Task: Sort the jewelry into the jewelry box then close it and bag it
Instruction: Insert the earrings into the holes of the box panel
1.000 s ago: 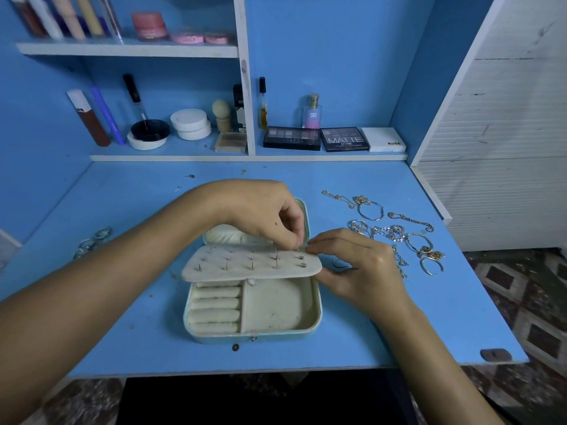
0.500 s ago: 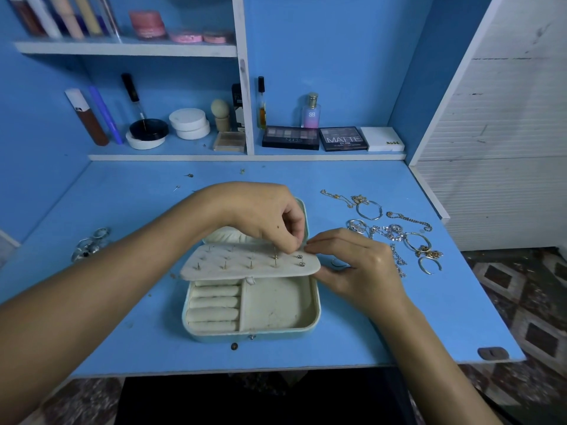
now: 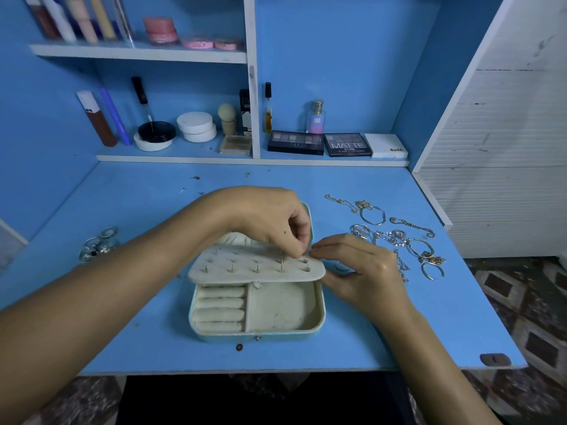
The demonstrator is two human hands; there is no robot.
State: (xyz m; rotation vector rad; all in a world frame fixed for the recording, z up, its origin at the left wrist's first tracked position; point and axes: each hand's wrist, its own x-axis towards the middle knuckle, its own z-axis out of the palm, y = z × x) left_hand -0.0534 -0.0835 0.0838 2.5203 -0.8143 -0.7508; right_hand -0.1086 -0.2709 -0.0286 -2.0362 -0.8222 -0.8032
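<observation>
The left hand (image 3: 270,222) is shown with fingers curled downward, its fingertips pinched onto the upper right corner of the cream earring panel (image 3: 254,265); whether a stud is pinched between them cannot be told. The right hand (image 3: 362,268) is held at 3 o'clock of the panel, thumb and forefinger closed on the panel's right edge. The panel, set with rows of upright studs, is raised over the open jewelry box (image 3: 257,311), which lies at the centre of the blue table (image 3: 368,342). Loose jewelry (image 3: 395,237) is spread at 2 o'clock of the box, and a smaller cluster (image 3: 98,243) at 9 o'clock. On the shelf (image 3: 306,162) at 12 o'clock, palettes reading "MATTE" (image 3: 348,144) and "NUDE" (image 3: 386,145) and a bottle marked "SB" (image 3: 316,118) are seen.
</observation>
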